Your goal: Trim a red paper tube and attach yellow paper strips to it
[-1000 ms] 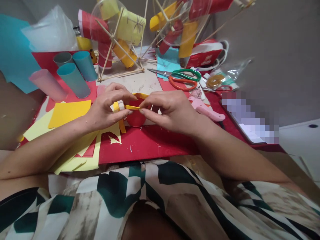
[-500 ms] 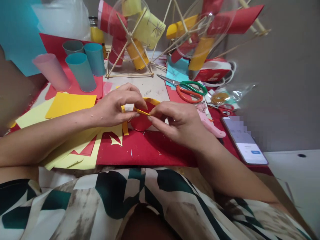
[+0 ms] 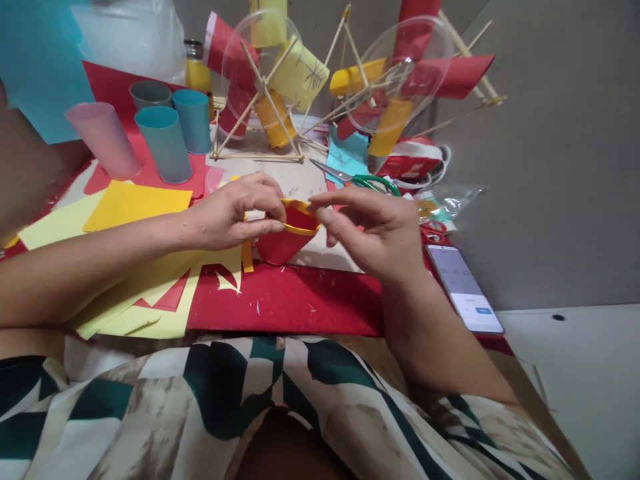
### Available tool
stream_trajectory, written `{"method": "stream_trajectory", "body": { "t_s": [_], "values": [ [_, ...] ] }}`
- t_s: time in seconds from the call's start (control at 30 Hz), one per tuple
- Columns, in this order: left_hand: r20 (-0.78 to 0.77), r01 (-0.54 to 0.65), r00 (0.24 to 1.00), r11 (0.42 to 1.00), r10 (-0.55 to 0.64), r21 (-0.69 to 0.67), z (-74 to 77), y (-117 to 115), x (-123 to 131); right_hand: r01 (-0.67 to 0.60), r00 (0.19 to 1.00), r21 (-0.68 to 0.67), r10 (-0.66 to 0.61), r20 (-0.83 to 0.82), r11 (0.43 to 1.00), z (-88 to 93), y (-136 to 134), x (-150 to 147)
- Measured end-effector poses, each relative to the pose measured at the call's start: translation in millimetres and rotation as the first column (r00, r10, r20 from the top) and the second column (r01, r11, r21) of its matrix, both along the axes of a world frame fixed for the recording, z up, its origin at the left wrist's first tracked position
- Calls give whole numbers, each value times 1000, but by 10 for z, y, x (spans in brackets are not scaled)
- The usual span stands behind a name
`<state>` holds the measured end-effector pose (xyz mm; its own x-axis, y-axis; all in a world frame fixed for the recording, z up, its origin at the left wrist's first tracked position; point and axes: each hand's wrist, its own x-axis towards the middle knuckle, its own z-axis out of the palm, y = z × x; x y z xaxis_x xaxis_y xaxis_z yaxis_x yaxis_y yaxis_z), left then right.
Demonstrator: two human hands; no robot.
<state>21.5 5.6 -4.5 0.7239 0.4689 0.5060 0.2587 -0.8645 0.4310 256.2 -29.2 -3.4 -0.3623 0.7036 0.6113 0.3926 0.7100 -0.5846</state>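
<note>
A red paper cup (image 3: 280, 248) with a yellow paper band (image 3: 301, 231) along its rim leans in front of me, its mouth tilted toward me. My left hand (image 3: 250, 210) is closed, pinching the left side of the rim between thumb and fingers. At the right side of the rim, my right hand (image 3: 373, 223) has its index finger and thumb on the band, while its other fingers curl loosely below. My fingertips hide the right end of the rim. A narrow yellow strip (image 3: 247, 256) lies just left of the cup.
Green-handled scissors (image 3: 373, 181) lie behind my right hand. A phone (image 3: 465, 287) rests at the right edge. Stick-framed wheels with paper cups (image 3: 277, 117) stand at the back. Plastic cups (image 3: 164, 143) and yellow paper sheets (image 3: 137, 207) are on the left.
My right hand has moved from the near rim to the rim's right side, its fingers spreading. The cup's mouth shows wider. The view has shifted slightly.
</note>
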Motion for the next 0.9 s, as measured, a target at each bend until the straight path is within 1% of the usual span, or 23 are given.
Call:
{"method": "stream_trajectory", "body": {
  "t_s": [0.07,0.1,0.17,0.27,0.33,0.43,0.53,0.63,0.77,0.83,0.9],
  "values": [
    [-13,12,1000,999,-13,-37,-3,6,-6,-8,999,10,8,-41,1000,14,28,25],
    [-15,17,1000,999,-18,-51,-4,9,-8,-32,999,10,32,-25,999,19,39,33],
    [-15,27,999,997,-28,-74,-4,11,-10,-105,993,3,105,56,994,27,50,40],
    [-16,45,999,992,-47,-115,13,7,-11,-209,963,14,203,178,978,34,51,43],
    [-23,62,998,987,-66,-151,33,4,-12,-229,946,41,212,244,973,30,48,45],
    [-34,82,995,980,-89,-184,58,9,-16,-225,934,114,180,310,968,6,45,52],
    [-40,70,996,988,-76,-140,63,16,-16,-221,934,201,147,326,954,-33,47,55],
    [-42,34,998,998,-36,-52,44,4,-4,-207,930,235,117,348,950,-61,41,45],
    [-15,19,1000,999,-19,41,9,-42,25,-195,933,223,110,344,955,-61,8,16],
    [0,28,1000,997,-28,68,1,-63,34,-219,939,195,151,310,956,-40,-11,11],
    [-5,29,1000,997,-29,69,4,-76,35,-236,953,155,197,232,959,6,-25,22]
  ]
}}
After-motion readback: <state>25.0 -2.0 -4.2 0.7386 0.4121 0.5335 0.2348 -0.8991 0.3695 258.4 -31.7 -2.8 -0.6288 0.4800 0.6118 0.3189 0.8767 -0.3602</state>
